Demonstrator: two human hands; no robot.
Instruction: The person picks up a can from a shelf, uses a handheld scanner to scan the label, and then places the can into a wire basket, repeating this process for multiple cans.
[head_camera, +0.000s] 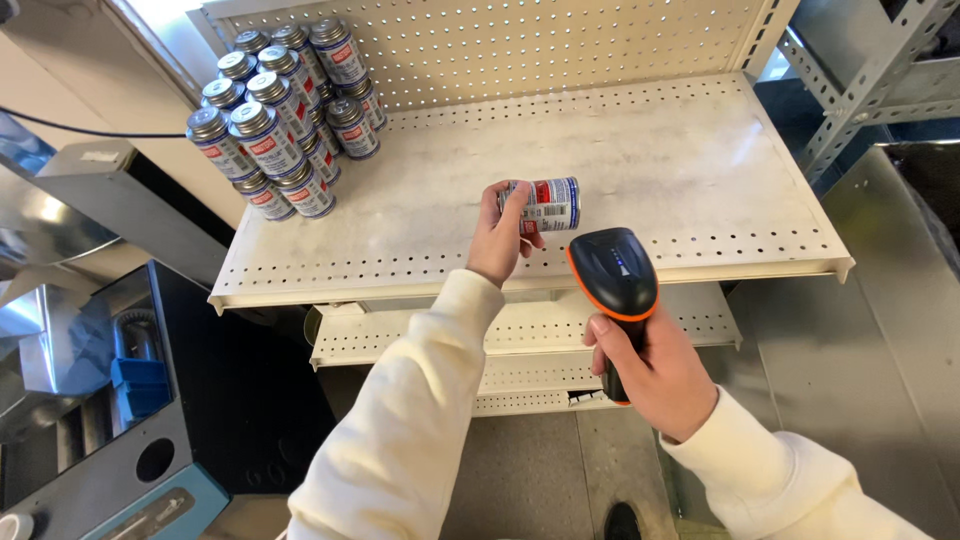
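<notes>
While the left hand (497, 238) is pinching a small blue-and-white labelled metal can (546, 204) sideways above the white perforated metal shelf (700, 170), and the right hand (655, 375) is gripping a black-and-orange handheld scanner (614, 275), the can is risking slipping from so light a hold.

Your left hand (497, 238) holds a can (546, 204) with a blue, white and red label and a silvery metal end. The barcode scanner (615, 285) in your right hand (655, 378) is black with an orange band around its head. Your sleeves (400, 430) are cream. The stacked cans (280, 115) carry the same blue, white and red labels under silver tops. The shelf (640, 170) is off-white, dotted with rows of small perforations, and smudged grey.
</notes>
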